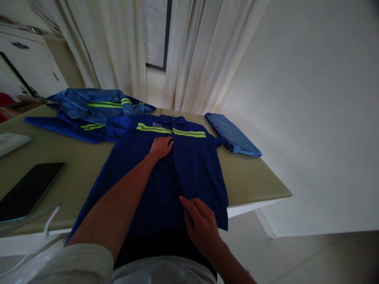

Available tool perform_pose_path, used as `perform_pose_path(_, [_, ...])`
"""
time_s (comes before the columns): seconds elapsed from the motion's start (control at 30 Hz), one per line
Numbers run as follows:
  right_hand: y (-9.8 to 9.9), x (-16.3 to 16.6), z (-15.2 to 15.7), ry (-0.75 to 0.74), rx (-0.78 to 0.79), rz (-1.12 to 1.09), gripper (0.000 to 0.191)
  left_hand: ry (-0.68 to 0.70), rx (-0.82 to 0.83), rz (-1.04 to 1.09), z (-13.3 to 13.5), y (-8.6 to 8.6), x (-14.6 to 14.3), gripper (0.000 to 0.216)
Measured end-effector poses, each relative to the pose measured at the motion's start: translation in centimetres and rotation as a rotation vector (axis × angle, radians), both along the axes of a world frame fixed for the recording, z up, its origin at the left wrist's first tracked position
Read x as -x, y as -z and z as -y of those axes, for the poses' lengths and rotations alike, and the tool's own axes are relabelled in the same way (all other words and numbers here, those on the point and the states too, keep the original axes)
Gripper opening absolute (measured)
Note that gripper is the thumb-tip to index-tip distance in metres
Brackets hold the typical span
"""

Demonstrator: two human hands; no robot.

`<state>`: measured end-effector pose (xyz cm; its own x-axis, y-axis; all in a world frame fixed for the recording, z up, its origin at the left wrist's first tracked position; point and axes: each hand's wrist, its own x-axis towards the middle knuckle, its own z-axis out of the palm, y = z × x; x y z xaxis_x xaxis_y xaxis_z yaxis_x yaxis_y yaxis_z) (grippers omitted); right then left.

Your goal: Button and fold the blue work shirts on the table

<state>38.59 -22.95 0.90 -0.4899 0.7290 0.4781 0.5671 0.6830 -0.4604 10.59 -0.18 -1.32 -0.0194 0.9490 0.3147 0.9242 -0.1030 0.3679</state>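
Observation:
A dark blue work shirt [195, 165] with yellow-green reflective stripes lies spread flat, front up, on the pale green table [254, 177]. My left hand [160, 147] rests on the shirt's chest by the front placket, fingers curled down onto the cloth. My right hand [199, 224] presses on the shirt's lower front near the hem, fingers together and bent, thumb pointing toward the placket. The hem hangs over the table's near edge.
Crumpled blue garments with reflective stripes [94, 108] are piled at the back left. A folded light blue cloth [233, 134] lies at the right. A dark tablet [28, 189] and white cable [50, 221] sit at the left. White curtains [192, 55] hang behind.

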Motion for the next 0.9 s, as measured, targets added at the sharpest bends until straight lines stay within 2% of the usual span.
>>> perform_pose_path(0.17, [-0.8,-0.9,-0.3,0.146,0.132,-0.225,0.022,0.037,-0.008,0.024,0.3,-0.2,0.1,0.044])
perform_pose_path(0.33, [-1.5,-1.6,-0.4,0.042,0.393,-0.129,0.015,0.068,-0.055,-0.015,0.6,-0.5,0.0,0.035])
perform_pose_path(0.43, [-1.5,-1.2,-0.5,0.032,0.492,-0.067,0.021,0.111,-0.004,-0.042,0.9,-0.5,-0.2,0.044])
perform_pose_path(0.5, [-1.4,-0.9,-0.7,0.001,0.455,-0.017,0.037,0.122,0.078,-0.080,0.8,-0.3,-0.3,0.051])
perform_pose_path(0.6, [-0.8,-0.5,-1.2,-0.079,0.351,0.122,0.068,0.056,0.219,-0.118,0.0,0.1,-0.4,0.060])
perform_pose_path(0.67, [-0.4,-0.4,-1.7,-0.101,0.320,0.211,0.077,0.002,0.292,-0.116,-0.9,0.4,-0.5,0.064])
perform_pose_path(0.8, [0.0,-0.4,-3.7,-0.107,0.329,0.293,0.075,-0.020,0.293,-0.093,-2.9,0.8,-0.2,0.064])
perform_pose_path(0.9, [-0.1,-0.3,-6.3,-0.110,0.338,0.316,0.068,-0.027,0.249,-0.077,-3.9,0.4,0.5,0.060])
